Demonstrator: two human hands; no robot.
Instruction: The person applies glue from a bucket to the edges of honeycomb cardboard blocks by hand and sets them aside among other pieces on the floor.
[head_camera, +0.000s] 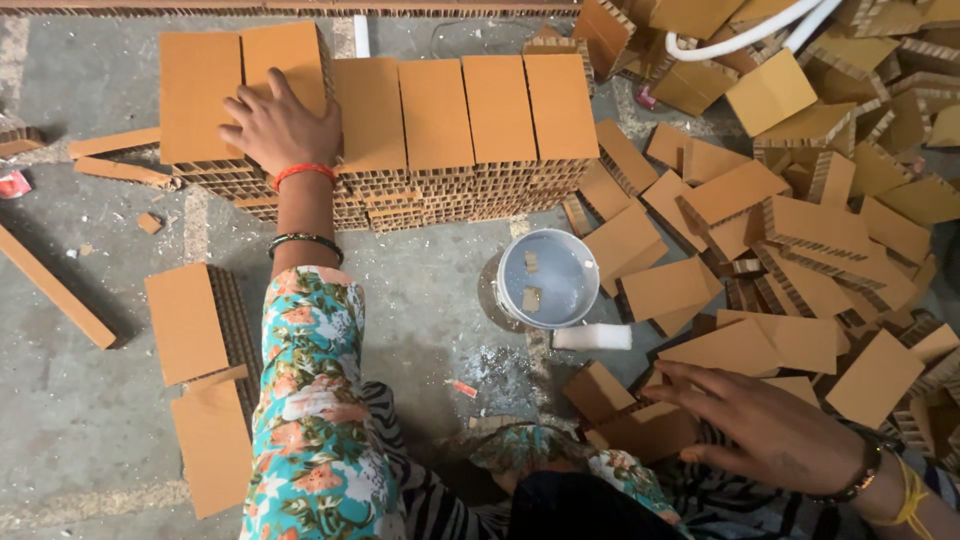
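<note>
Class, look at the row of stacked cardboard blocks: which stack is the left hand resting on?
The left hand rests on the second stack from the left, spreading fingers onto its neighbour; the other stacks stand untouched.

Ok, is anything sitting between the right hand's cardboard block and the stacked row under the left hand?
Yes. The white bucket and a white sponge sit on the floor between the right hand, on a cardboard block, and the stacked row under the left hand.
</note>
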